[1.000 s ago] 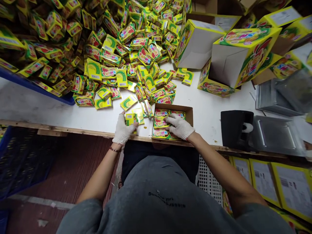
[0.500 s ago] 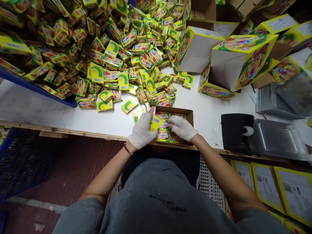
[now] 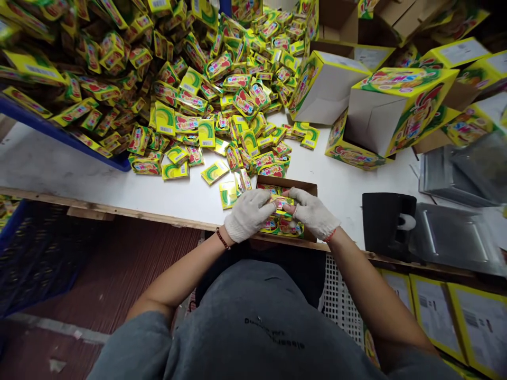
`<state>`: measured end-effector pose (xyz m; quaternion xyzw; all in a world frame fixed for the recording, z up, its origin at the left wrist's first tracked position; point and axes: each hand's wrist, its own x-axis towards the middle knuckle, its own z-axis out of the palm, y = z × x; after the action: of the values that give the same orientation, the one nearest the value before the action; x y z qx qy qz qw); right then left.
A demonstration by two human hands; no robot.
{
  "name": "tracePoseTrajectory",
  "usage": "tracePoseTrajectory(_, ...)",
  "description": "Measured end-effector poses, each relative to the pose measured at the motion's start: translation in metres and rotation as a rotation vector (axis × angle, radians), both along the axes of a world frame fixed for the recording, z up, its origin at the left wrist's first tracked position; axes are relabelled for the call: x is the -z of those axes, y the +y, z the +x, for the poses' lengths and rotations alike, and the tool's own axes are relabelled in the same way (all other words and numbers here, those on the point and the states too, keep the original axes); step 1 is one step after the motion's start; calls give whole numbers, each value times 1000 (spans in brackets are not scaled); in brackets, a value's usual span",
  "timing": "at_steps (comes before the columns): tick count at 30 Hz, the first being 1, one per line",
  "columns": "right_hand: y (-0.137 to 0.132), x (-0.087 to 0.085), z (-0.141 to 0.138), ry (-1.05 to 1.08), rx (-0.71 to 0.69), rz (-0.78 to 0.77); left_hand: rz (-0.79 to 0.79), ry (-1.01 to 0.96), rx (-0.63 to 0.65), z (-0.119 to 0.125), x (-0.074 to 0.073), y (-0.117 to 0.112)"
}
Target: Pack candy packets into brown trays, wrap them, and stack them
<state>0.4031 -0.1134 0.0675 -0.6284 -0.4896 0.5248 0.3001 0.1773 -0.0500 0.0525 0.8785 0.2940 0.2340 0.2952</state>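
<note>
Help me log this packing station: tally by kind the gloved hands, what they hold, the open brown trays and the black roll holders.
White-gloved hands: 2 (left hand, right hand)
Small yellow printed packet held in both hands' fingers: 1
Open brown cardboard tray: 1
Black box-shaped roll holder: 1
Total: 5

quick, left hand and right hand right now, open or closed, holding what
Left hand: closed on a small yellow packet over the brown box.
Right hand: closed on the same small yellow packet from the other side.
</note>
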Motion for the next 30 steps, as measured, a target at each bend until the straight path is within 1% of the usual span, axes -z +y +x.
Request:
tracePoseTrajectory(2,3,14,-1,-75,131,43,19,-33,-72,-4,8,1)
tracePoseTrajectory(4,10,29,-3,-201,268,152,35,-47,-216,-16,18,9)
tracePoseTrajectory(5,15,36,-5,-265,304,200,32,-29,-288,-24,24,16)
tracePoseTrajectory(6,19,43,-7,-318,308,233,23,11,-344,-32,29,23)
tracePoseTrajectory(8,27,53,-13,-387,243,261,-3,147,-390,-46,40,34)
tracePoseTrajectory(11,33,59,-22,-554,121,286,-14,365,-374,-53,52,38)
tracePoseTrajectory(13,33,59,-26,-716,61,300,-7,429,-396,-50,57,33)
tracePoseTrajectory(15,31,58,-27,-818,-13,303,-13,426,-452,-45,60,27)
tracePoseTrajectory(18,30,58,-26,-809,-144,301,-53,390,-479,-42,61,25)
tracePoseTrajectory(21,29,57,-24,-797,-271,350,-102,323,-500,-51,61,26)
tracePoseTrajectory(24,26,51,-22,-882,-363,392,-160,253,-620,-69,60,28)
tracePoseTrajectory(26,25,47,-22,-948,-347,422,-256,163,-714,-81,59,28)
tracePoseTrajectory(27,26,46,-23,-971,-322,435,-320,86,-750,-85,59,27)
tracePoseTrajectory(28,27,46,-24,-987,-296,442,-386,-10,-771,-88,58,26)
tracePoseTrajectory(30,30,51,-26,-996,-268,439,-511,-232,-776,-89,55,24)
